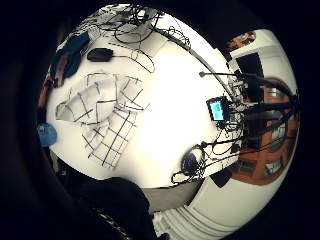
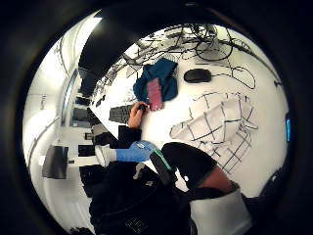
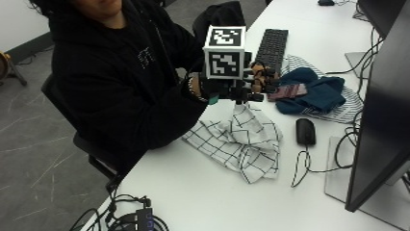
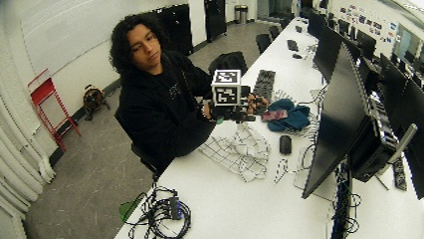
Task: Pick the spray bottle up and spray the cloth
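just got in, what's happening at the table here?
A seated person holds their gloved right hand raised over a checked cloth that lies crumpled on the white table. A blue spray bottle shows close beside the palm, but the grip on it can't be confirmed. The bare hand touches a dark red flat item lying on a blue garment. No spray is visible.

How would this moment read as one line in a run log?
stage: spraying | right hand: raised above checked cloth | spray bottle: beside palm | cloth: crumpled on table
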{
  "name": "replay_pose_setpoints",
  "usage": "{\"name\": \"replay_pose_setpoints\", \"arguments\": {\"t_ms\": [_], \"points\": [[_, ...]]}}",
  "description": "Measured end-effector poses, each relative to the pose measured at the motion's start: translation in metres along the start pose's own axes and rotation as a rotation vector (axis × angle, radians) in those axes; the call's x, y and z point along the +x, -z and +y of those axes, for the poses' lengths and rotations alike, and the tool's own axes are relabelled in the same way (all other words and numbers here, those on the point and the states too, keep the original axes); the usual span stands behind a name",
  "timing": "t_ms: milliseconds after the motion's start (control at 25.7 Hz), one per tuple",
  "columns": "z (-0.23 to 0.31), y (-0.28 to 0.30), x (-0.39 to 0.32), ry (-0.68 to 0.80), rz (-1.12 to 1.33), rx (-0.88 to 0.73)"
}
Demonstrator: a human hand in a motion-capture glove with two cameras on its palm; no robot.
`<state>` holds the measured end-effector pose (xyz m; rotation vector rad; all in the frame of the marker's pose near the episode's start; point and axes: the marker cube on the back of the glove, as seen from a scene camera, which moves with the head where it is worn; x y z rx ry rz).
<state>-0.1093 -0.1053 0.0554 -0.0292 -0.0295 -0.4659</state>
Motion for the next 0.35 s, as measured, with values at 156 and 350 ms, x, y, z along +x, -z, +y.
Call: {"name": "replay_pose_setpoints", "arguments": {"t_ms": [156,350], "points": [[-0.004,-0.005,0.014,-0.044,-0.027,-0.054],[-0.009,-0.012,0.015,-0.039,-0.052,-0.107]]}}
